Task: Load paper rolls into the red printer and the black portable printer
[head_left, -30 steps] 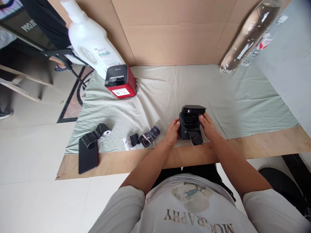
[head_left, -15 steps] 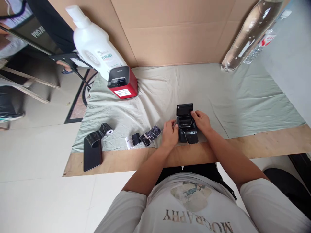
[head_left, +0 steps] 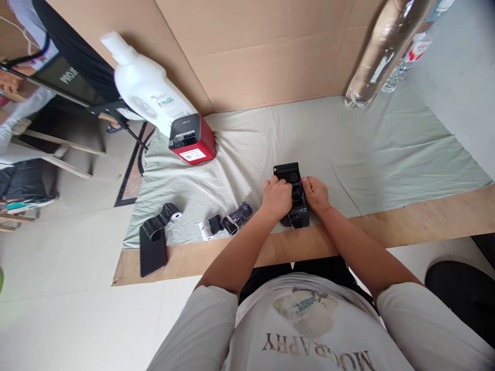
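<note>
The wooden board surface (head_left: pixel 425 226) is covered over most of its area by a creased pale green cloth (head_left: pixel 367 149). On the cloth: a red and black box-shaped printer (head_left: pixel 191 140), a white plastic bottle (head_left: pixel 147 93) just behind it, a small black printer (head_left: pixel 294 198), two clear plastic bottles (head_left: pixel 381 51), and blackened paper rolls (head_left: pixel 226 222). A flat black phone (head_left: pixel 152 251) lies at the cloth's edge.

Shirt: light grey T-shirt (head_left: pixel 309 335), short sleeves.
Print: chest graphic, brown lettering at 6 o'clock.
Forearms: bare.
</note>
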`<action>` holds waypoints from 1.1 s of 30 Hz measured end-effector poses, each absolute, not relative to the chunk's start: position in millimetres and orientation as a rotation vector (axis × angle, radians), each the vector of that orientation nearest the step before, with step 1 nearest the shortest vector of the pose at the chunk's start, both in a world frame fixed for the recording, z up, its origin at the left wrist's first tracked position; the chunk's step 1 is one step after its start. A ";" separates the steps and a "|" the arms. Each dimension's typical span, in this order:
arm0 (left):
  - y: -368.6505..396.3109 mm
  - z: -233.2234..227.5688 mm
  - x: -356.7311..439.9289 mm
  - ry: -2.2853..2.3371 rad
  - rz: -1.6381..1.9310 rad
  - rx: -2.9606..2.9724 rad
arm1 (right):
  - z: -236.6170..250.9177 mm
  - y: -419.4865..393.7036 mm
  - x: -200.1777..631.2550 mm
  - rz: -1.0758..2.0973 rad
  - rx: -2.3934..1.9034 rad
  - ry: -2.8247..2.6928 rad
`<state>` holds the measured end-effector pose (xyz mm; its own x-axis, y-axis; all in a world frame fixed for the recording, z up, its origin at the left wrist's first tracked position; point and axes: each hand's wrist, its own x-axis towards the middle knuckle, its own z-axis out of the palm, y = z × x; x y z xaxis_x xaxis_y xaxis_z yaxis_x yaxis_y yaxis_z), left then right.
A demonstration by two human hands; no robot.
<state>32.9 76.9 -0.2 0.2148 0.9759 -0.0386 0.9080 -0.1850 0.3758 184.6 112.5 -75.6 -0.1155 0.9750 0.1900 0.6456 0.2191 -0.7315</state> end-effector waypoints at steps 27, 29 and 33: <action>97.5 9.0 22.7 1.438 0.622 1.958 | -71.4 114.1 185.0 0.572 -1.519 -1.874; 96.3 11.0 17.4 1.399 0.698 1.871 | -73.5 115.6 186.5 0.543 -1.528 -1.891; 80.7 26.5 -15.0 1.183 0.919 1.514 | -77.8 118.0 188.9 0.488 -1.523 -1.912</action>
<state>-15.0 80.7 26.5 0.2429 0.9700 -0.0016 0.2388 -0.0582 0.9693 188.9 118.0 -77.8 -0.1257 0.9604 0.2486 0.7238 0.2601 -0.6391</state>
